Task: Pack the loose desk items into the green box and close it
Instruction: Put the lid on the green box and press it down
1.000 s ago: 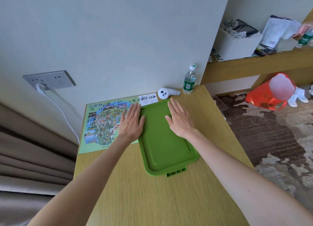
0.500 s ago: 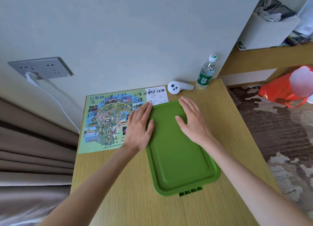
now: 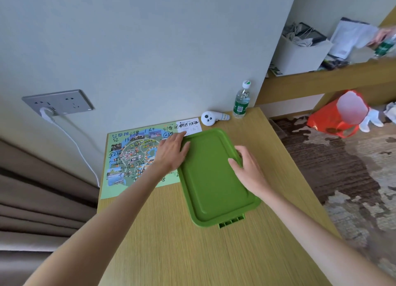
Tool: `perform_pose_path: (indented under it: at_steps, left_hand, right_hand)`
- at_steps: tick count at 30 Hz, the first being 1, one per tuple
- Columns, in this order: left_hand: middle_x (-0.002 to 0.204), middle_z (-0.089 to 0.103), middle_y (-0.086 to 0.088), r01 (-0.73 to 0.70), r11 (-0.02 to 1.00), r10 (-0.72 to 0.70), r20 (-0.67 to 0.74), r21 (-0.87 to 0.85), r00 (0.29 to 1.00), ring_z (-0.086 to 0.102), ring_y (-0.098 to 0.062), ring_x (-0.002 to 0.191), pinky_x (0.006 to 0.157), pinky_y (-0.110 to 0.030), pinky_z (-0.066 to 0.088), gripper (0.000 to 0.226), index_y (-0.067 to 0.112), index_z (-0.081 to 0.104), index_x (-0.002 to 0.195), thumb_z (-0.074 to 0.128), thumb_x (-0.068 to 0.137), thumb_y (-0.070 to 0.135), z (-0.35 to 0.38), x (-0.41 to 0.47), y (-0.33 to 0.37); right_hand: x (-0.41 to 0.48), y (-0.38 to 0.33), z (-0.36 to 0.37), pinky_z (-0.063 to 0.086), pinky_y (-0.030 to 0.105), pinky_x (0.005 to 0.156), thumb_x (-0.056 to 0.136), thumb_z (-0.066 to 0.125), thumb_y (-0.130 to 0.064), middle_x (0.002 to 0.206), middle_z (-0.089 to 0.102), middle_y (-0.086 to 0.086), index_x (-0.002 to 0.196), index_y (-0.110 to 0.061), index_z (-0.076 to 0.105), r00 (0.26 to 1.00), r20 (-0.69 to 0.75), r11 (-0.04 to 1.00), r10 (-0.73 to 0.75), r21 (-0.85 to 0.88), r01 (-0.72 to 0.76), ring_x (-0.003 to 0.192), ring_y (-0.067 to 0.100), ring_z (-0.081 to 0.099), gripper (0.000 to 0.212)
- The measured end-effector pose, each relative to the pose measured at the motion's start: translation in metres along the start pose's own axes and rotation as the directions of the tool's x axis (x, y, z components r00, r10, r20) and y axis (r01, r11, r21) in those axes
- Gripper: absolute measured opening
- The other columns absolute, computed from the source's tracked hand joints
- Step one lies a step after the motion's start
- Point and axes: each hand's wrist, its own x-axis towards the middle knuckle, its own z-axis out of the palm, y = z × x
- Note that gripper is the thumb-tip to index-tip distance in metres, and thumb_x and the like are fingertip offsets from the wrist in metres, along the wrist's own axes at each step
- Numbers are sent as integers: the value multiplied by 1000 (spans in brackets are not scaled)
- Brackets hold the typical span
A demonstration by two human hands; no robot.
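Two hands: both mine, one on each long side of the box (image 3: 214, 185).
Left hand (image 3: 171, 155): fingers straight and together, pointing to 1 o'clock, lying flat along the box's 9 o'clock rim, thumb on the top.
Right hand (image 3: 249, 171): fingers bent over the 3 o'clock rim, thumb on the top, gripping that edge.
Desk (image 3: 192, 253): pale wood grain, set against a plain wall.
Map (image 3: 128, 157): printed sheet scribbled over in black ink, flat at 9 o'clock of the box, partly under my left hand.
Controller (image 3: 212, 118): white, lying at 12 o'clock of the box.
Bottle (image 3: 241, 103): upright at 1 o'clock, just beside the controller.
Room: socket (image 3: 57, 103) with a white plug at 10 o'clock, curtain (image 3: 42, 200) at 8, carpet (image 3: 342, 178) at 3, red bag (image 3: 330, 120) at 2.
Box: green, lid on, rounded corners, sunken top panel, latch (image 3: 231, 219) at its 6 o'clock end; it sits mid-desk, running from 11 to 5.
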Motion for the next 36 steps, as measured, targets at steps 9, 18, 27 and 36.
perform_pose_path:
  at_steps: [9,18,27,36]
  left_hand:
    - [115,66,-13,186,941,-161,109,-282,981,63,-30,98,87,-44,54,33,12,61,119,44,102,34,-5,37,13]
    - [109,67,-13,206,931,-208,26,-300,978,63,-30,94,78,-42,55,29,10,63,110,48,101,33,-16,16,10]
    - [74,65,-11,297,882,-376,-168,-366,911,64,-31,70,64,-42,55,40,7,57,86,46,98,44,-11,-73,14]
    - [66,60,-10,449,816,-531,-165,-365,831,59,-33,66,61,-38,49,45,8,52,78,45,97,48,25,-135,11]
  right_hand:
    - [-81,43,-23,58,37,58,90,54,-52,67,69,13,100,-15,54,951,117,940,287,155,-303,58,23,69,38]
    - [-76,48,-38,56,27,54,78,78,-33,74,66,14,102,1,58,875,162,707,456,532,-466,59,26,70,46]
    - [-38,36,-50,46,35,76,90,66,-25,107,62,8,106,-9,54,893,-128,842,431,412,-348,94,23,59,25]
    - [-21,36,-38,46,43,94,98,55,-21,118,61,11,121,-4,56,955,-151,965,255,100,-242,107,27,57,29]
